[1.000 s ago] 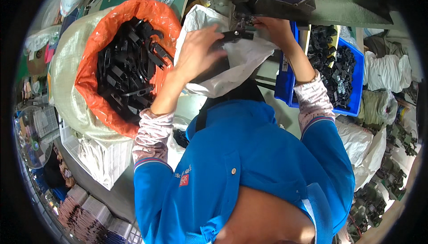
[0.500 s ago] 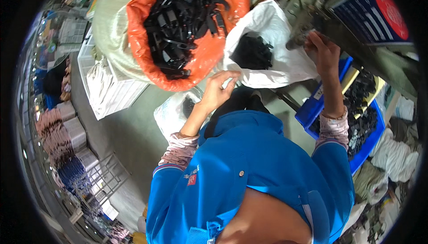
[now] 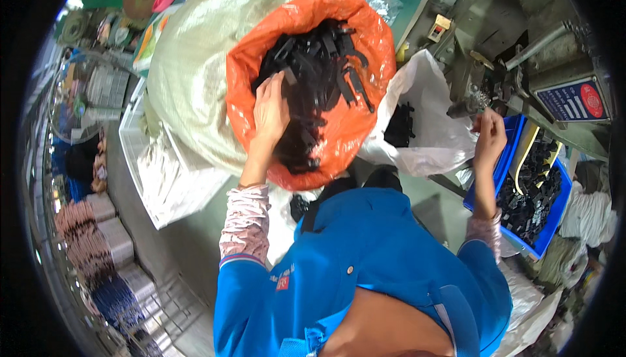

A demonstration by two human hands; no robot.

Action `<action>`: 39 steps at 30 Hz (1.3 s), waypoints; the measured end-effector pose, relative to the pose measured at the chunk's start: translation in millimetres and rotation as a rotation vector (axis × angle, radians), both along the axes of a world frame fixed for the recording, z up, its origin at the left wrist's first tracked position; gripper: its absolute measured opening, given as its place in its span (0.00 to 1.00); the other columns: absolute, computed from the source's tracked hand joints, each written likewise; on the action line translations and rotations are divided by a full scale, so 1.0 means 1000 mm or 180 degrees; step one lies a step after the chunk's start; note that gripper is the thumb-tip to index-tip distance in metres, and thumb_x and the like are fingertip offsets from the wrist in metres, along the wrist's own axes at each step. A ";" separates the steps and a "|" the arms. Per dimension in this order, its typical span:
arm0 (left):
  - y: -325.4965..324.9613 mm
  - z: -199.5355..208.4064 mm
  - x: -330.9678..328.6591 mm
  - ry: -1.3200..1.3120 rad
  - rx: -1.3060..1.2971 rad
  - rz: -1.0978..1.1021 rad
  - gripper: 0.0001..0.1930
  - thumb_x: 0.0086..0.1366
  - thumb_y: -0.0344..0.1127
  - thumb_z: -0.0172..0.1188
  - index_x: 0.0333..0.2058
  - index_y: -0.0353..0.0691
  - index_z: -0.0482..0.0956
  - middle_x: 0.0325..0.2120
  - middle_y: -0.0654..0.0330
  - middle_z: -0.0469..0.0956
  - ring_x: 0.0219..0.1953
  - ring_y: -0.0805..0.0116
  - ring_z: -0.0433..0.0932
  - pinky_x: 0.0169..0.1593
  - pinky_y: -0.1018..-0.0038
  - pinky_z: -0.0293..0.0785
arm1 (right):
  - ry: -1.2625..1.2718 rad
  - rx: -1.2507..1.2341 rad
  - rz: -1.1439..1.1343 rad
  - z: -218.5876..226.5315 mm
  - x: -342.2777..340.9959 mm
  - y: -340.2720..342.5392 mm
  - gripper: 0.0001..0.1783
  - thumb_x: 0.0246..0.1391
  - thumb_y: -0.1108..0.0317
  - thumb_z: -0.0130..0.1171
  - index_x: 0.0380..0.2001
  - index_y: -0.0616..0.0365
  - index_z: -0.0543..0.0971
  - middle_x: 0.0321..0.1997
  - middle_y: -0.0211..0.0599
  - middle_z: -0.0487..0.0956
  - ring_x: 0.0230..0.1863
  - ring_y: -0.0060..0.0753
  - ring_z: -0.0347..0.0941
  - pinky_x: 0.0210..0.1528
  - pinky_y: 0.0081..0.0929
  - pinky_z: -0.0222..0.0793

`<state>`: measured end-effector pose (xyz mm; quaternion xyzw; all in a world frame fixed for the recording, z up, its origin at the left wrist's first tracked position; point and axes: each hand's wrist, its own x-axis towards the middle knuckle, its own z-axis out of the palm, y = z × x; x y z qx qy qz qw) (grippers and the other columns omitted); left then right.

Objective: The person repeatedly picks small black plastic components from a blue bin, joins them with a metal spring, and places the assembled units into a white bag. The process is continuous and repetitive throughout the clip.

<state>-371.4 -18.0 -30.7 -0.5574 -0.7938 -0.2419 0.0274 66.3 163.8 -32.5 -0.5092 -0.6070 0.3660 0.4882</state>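
Above centre, the left hand [image 3: 270, 112] overlaps blurred black parts [image 3: 312, 67], grip unclear; at right, the right hand [image 3: 490, 140] curls, hold indiscernible.

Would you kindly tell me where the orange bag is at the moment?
In the head view, the orange bag is in the upper middle, left of the open white bag, with the left hand at the black parts inside.

Parts [image 3: 313, 73] in sack [image 3: 189, 63], left hand [image 3: 270, 112] at its mouth. Crate [image 3: 199, 184] left of sack. Bag [image 3: 440, 119] right of sack, bin [image 3: 512, 140] right of bag, machine [image 3: 554, 57] behind bin.
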 end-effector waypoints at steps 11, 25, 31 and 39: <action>0.016 -0.023 -0.049 -0.0685 -0.0498 -0.0493 0.26 0.47 0.13 0.44 0.45 0.31 0.78 0.61 0.40 0.64 0.60 0.38 0.66 0.63 0.60 0.64 | -0.1566 0.0953 0.0944 -0.110 -0.238 0.213 0.12 0.53 0.72 0.56 0.41 0.60 0.82 0.42 0.52 0.80 0.45 0.55 0.76 0.49 0.40 0.72; 0.019 -0.016 -0.027 -0.0943 -0.1070 0.0361 0.24 0.49 0.15 0.49 0.45 0.39 0.81 0.60 0.41 0.66 0.62 0.38 0.62 0.66 0.57 0.59 | -0.2692 0.1713 0.1919 -0.174 -0.369 0.299 0.42 0.44 0.54 0.66 0.65 0.28 0.64 0.70 0.51 0.55 0.67 0.67 0.55 0.66 0.55 0.56; 0.022 -0.009 -0.027 -0.1124 -0.1073 0.0546 0.21 0.53 0.15 0.50 0.44 0.37 0.82 0.59 0.42 0.68 0.61 0.41 0.65 0.66 0.59 0.60 | -0.2504 0.1523 0.1355 -0.161 -0.388 0.299 0.38 0.36 0.59 0.72 0.56 0.44 0.73 0.63 0.48 0.63 0.60 0.61 0.63 0.57 0.52 0.69; 0.016 -0.005 -0.025 -0.0914 -0.0829 0.0367 0.17 0.57 0.17 0.55 0.44 0.36 0.82 0.60 0.43 0.68 0.61 0.43 0.67 0.63 0.61 0.64 | -0.2415 0.0726 0.1645 -0.182 -0.390 0.330 0.36 0.41 0.55 0.72 0.55 0.54 0.75 0.44 0.48 0.81 0.51 0.52 0.75 0.59 0.41 0.65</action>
